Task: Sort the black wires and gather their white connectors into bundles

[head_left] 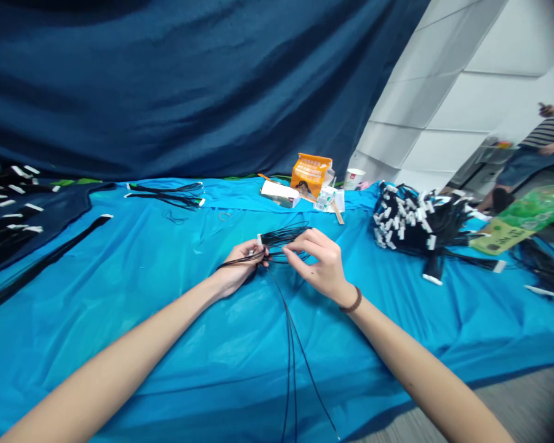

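My left hand (242, 264) grips a bundle of thin black wires (284, 235) near a small white connector (259, 240), around the middle of the view. Some wires loop back over its palm, and several loose ones hang down toward the table's front edge. Just to the right, my right hand (316, 255) has thumb and index finger brought together at the wires. Whether a single wire lies in that pinch is too small to tell. A brown band circles the right wrist.
Blue cloth (166, 338) covers the table. Wire bundles with white connectors (406, 215) are piled right; others (157, 194) lie left. An orange bag (311, 175), white box (279, 192) and paper cup (353, 179) stand behind. A person (535, 147) is at far right.
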Demonstrator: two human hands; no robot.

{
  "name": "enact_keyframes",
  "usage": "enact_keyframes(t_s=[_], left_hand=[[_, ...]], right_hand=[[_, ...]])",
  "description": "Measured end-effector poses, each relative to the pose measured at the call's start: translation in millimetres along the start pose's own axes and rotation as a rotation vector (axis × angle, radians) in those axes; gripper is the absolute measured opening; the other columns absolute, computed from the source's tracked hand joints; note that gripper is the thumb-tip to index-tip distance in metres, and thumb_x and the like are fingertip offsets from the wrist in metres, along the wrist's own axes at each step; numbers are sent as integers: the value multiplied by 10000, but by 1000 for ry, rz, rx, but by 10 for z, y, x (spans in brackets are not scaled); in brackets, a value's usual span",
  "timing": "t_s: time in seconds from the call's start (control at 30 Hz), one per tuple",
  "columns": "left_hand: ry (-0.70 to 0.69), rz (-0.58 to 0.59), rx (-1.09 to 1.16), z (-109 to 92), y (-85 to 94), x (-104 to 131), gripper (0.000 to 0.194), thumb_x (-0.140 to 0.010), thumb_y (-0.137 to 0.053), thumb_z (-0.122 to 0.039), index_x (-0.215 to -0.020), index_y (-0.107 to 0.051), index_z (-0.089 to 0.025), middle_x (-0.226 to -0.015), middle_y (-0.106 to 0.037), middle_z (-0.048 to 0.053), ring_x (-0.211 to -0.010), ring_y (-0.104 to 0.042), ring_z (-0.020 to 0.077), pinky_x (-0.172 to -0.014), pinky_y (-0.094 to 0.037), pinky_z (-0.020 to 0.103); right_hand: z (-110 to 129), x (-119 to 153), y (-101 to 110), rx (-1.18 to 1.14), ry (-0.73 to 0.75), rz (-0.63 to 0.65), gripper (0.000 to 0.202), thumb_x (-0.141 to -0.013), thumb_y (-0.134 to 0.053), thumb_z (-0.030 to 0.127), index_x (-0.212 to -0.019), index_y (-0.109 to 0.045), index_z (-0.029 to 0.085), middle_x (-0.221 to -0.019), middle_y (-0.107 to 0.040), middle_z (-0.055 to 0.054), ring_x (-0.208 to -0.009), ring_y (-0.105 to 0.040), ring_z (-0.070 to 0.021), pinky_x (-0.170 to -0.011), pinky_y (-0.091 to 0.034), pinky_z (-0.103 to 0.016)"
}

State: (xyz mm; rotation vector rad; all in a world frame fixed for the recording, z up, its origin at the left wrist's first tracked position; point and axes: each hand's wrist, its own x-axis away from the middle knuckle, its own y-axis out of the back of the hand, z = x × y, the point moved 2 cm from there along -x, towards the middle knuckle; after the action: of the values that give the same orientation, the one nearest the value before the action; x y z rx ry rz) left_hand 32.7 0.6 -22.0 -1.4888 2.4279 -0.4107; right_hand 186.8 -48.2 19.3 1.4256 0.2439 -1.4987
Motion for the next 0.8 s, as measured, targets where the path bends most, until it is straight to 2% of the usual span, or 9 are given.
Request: enact_keyframes(t_s=[0.2, 0.37, 0.8], left_hand=[[-15, -26, -91, 5, 6, 0, 272, -618, -702, -381, -658, -597, -133, -662, -564, 2, -576, -509, 91, -572, -373, 223], [-39, -40, -120, 21, 25, -10, 289, -614, -697, -404, -662, -605, -135, -664, -570, 1, -562, -505, 87, -555, -370, 214], [-33, -29, -179, 46, 52, -24, 283, -633, -679, -409, -680, -616, -136, -678, -578, 11, -579, -512, 96, -577, -381, 225]], right_hand=[[18, -28, -19, -148, -147, -9, 130, -777, -570, 178, -648, -585, 181, -625, -571, -8, -607, -498, -126, -560, -393, -265], [4, -18, -29, -183, -228, -5, 154, -769, -582, 210, -618, -580, 180, -607, -567, -7, -581, -481, -126, -535, -382, -265], [59, -18, -41, -82, -123, 16, 124, -789, -545, 183, -670, -577, 190, -655, -582, -15, -649, -514, -143, -602, -412, -285]])
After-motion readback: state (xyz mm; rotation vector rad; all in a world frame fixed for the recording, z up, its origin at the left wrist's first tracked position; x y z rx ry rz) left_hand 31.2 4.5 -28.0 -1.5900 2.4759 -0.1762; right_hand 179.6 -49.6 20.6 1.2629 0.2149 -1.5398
